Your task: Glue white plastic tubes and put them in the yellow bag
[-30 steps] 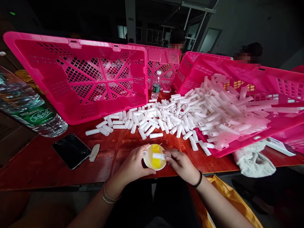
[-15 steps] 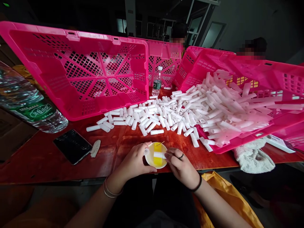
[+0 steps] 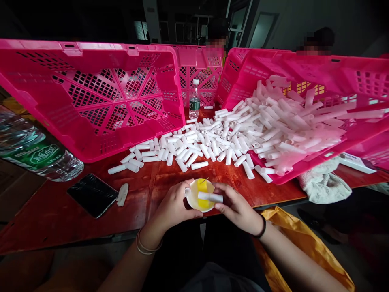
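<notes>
Fingers of your left hand (image 3: 174,205) wrap the small bowl (image 3: 193,200), a white tube (image 3: 187,192) sitting between that hand and the rim. A second tube (image 3: 210,197) crosses over the bowl's mouth, by the thumb and forefinger of your loosely curved right hand (image 3: 237,209); I can't tell whether they grip it. Beyond, loose tubes (image 3: 212,146) cover the red surface (image 3: 139,205) beside the pink crate (image 3: 322,69).

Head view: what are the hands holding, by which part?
Left hand: bowl by left side, plus a tube, hold hidden. Right hand: at right end of another tube; grip unclear.
</notes>
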Demonstrator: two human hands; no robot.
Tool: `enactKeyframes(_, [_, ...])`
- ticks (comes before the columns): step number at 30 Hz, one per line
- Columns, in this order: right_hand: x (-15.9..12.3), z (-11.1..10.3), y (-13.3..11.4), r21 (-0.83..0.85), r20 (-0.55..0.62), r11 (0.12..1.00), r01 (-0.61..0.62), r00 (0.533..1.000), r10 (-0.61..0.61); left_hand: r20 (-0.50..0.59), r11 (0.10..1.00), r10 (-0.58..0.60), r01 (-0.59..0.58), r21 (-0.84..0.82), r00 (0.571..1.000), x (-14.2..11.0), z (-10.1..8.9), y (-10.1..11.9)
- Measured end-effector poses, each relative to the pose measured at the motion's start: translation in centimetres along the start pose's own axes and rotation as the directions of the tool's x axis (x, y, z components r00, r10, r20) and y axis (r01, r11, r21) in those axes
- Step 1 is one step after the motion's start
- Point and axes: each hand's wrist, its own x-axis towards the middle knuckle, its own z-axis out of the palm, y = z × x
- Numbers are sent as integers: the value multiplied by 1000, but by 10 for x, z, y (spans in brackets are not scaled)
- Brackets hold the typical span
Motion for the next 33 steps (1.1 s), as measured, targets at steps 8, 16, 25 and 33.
enactKeyframes(8, [-3, 5, 10, -171, -21, 947, 270, 960, -278, -14, 996, 73, -72, 58, 997, 1, -7, 6])
enactKeyframes(16, [7, 2, -31, 506, -159, 844, -179, 942, 295, -44, 929, 169, -144, 341, 985, -10, -32, 47])
enactKeyframes(25, [12, -20, -59, 666, -24, 674, -321, 893, 449, -20, 752, 317, -239, 614, 948, -15, -37, 68])
enactKeyframes(33, [8, -23, -70, 605, 31, 698, -384, 887, 461, 26, 633, 395, -292, 716, 919, -27, -28, 83])
